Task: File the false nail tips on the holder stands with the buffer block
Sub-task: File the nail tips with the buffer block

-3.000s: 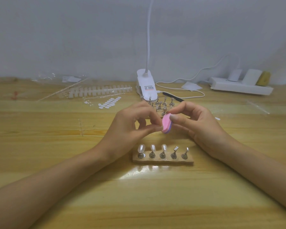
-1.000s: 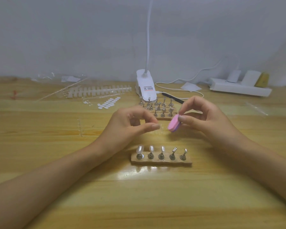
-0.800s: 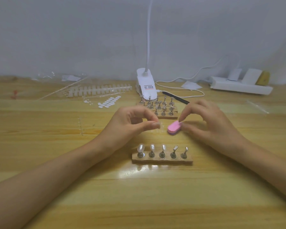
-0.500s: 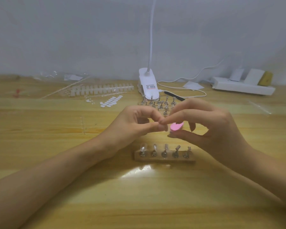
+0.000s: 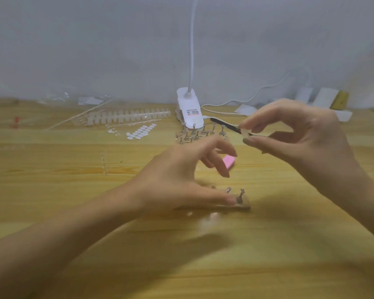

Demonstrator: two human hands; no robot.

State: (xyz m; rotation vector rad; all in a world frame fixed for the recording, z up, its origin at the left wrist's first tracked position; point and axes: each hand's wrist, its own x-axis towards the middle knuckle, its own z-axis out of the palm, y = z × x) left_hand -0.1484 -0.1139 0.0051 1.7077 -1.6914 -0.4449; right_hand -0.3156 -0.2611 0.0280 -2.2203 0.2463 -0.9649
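While right hand [image 5: 298, 134] pinches a translucent nail tip [image 5: 245, 133], left hand [image 5: 181, 182] spreads empty; pink block [image 5: 229, 161] lies flat.

Nail tip [image 5: 245, 134] in right hand [image 5: 298, 134]

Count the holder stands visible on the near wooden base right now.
2 visible, both at the right end of the near wooden base: one holder stand by the left hand thumb, another just left of it. More may be hidden under that hand.
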